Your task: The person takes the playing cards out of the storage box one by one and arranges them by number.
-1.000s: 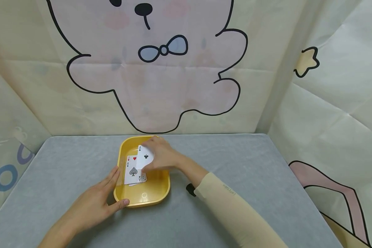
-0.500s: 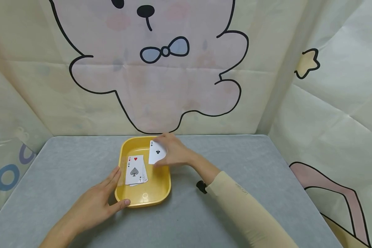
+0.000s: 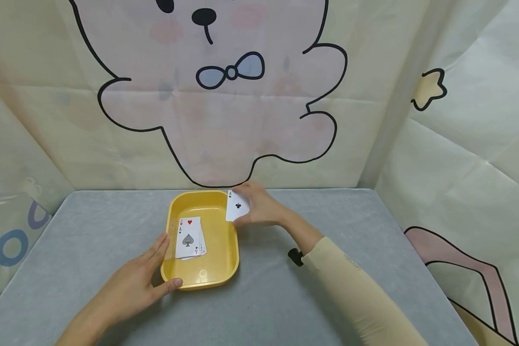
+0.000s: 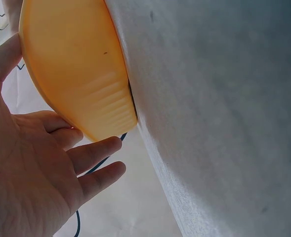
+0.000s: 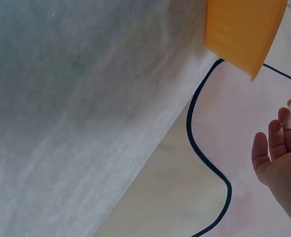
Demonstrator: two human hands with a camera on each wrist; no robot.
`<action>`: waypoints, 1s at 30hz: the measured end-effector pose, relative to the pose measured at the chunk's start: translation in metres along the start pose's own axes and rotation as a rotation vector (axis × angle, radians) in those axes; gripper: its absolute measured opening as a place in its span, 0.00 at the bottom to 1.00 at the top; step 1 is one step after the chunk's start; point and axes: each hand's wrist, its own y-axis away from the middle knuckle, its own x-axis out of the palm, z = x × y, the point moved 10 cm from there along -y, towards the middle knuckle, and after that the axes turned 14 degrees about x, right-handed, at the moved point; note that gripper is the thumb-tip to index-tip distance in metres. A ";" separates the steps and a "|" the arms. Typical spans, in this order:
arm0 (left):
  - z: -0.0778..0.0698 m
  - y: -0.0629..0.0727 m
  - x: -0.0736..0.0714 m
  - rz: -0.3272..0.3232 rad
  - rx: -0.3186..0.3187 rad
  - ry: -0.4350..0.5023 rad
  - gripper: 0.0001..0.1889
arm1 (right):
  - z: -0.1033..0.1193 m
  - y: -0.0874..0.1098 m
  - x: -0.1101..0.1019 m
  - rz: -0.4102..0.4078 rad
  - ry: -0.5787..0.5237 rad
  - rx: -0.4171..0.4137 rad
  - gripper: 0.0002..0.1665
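Note:
A yellow plastic tray (image 3: 216, 269) stands on the grey-covered table, with a few overlapping playing cards (image 3: 188, 238) lying face up in its left half. An ace of spades and a red two show among them. Over the tray's far right corner, my right hand (image 3: 259, 204) pinches an ace of clubs (image 3: 237, 206) by its edges, face up. Only a pale edge of that card shows in the right wrist view, beside the fingers (image 5: 276, 131). My left hand (image 3: 134, 283) rests against the tray's left side and near corner, its fingers (image 4: 93, 153) spread and fairly straight.
The grey cloth-covered table (image 3: 307, 288) stretches out on both sides of the tray. A printed fabric backdrop (image 3: 251, 134) with a cartoon animal rises behind its far edge. More hanging fabric (image 3: 471, 158) closes off the right side.
My right hand has moved right and slightly away with the ace of clubs, from above the card pile to the tray's far right rim. My left hand and the tray stay put.

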 end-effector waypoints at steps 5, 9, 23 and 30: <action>-0.001 0.000 -0.001 -0.011 0.007 -0.002 0.55 | -0.012 -0.001 -0.007 -0.004 -0.021 0.013 0.55; -0.001 0.000 -0.002 -0.019 0.016 -0.003 0.55 | -0.022 -0.001 -0.010 -0.008 -0.011 0.017 0.55; 0.000 0.001 -0.002 -0.013 0.005 -0.004 0.55 | -0.059 -0.008 0.001 0.010 0.024 0.064 0.54; 0.000 0.001 -0.002 -0.014 0.011 -0.006 0.55 | -0.078 -0.011 0.018 0.063 0.064 0.115 0.53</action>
